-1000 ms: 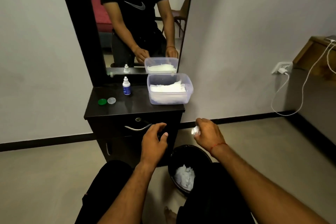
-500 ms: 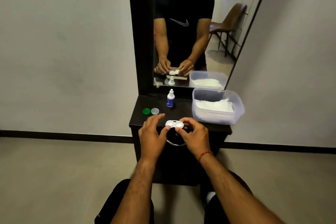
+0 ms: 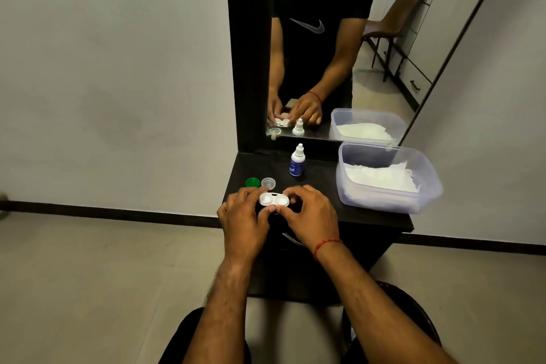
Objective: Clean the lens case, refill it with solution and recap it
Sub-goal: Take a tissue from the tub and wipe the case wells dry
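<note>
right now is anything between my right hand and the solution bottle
Nothing visible. The solution bottle stands upright just behind the lens case, with bare cabinet top between it and the right hand. The green cap and clear cap lie left of that path, the tissue container right.

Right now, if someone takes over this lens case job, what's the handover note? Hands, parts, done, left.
Hands: left hand and right hand both pinch the lens case, one at each end, at the front of the cabinet top.
Parts: green cap and clear cap lie loose on the top, just behind the left hand. Solution bottle stands upright and capped behind the case. Tub of tissues sits at the right.
Done: both caps are off. Cannot tell whether the wells are wiped.
Left: fill both wells from the bottle, then screw both caps on.
</note>
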